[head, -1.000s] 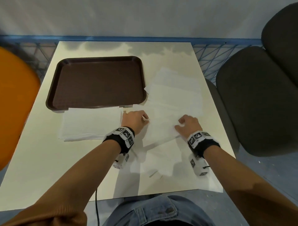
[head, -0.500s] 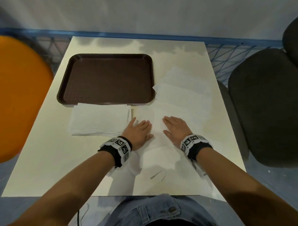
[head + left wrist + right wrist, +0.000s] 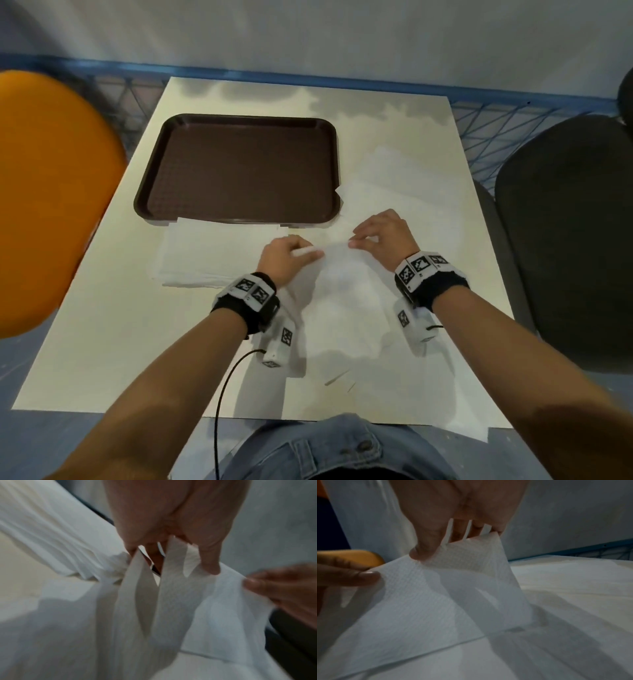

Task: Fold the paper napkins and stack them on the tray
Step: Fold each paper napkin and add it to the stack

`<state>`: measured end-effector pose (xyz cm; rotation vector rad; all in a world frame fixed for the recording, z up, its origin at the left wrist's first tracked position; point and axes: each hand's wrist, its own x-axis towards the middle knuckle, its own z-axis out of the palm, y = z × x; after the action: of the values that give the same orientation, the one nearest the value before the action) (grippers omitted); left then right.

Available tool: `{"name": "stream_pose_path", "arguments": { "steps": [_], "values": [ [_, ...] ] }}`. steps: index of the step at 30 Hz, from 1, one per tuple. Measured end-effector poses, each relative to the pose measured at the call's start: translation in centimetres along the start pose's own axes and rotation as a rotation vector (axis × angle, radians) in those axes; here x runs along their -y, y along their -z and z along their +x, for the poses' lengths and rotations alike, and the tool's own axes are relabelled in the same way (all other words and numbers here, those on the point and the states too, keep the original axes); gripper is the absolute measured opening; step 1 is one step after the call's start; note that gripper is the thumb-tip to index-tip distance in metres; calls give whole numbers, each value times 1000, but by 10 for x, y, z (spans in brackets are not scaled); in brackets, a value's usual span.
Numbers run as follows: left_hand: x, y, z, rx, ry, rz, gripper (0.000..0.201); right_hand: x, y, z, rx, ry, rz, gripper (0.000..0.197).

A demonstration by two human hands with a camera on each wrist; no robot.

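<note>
Two hands are on one paper napkin here, lifting its far edge up off the tabletop while the near part still lies flat. Left hand pinches the left corner between thumb and fingers, right hand pinches the right corner the same way, so both are closed on the sheet and fairly close together. Just left of the left hand there's a neat stack of folded napkins sitting on the tabletop, its far edge right up against the tray. Right of the hands, a loose pile of unfolded napkins spreads toward the far right. The brown tray sits beyond all that. An orange chair is off left, a dark chair off right.
</note>
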<state>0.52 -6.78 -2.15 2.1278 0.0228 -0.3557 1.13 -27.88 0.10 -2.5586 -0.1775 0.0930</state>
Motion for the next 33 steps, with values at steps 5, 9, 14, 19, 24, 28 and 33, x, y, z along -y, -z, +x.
{"name": "stream_pose_path", "arguments": {
  "steps": [5,9,14,19,24,28,33],
  "values": [
    [-1,44,-6,-170,85,-521,7,34,7,15,-35,-147,316,19],
    [24,87,1,-379,89,-390,13,40,-22,27,67,-130,209,22],
    [74,133,8,-504,239,-118,23,38,-57,26,411,-58,-259,49],
    [95,136,10,-491,300,3,26,40,-66,24,422,-4,-371,48],
    [103,131,20,-376,355,150,30,49,-65,29,466,33,-435,30],
    [98,128,21,-383,385,293,44,54,-69,29,466,76,-442,24],
    [67,113,12,-446,165,497,71,51,-46,26,282,54,-174,20]
  ]
}}
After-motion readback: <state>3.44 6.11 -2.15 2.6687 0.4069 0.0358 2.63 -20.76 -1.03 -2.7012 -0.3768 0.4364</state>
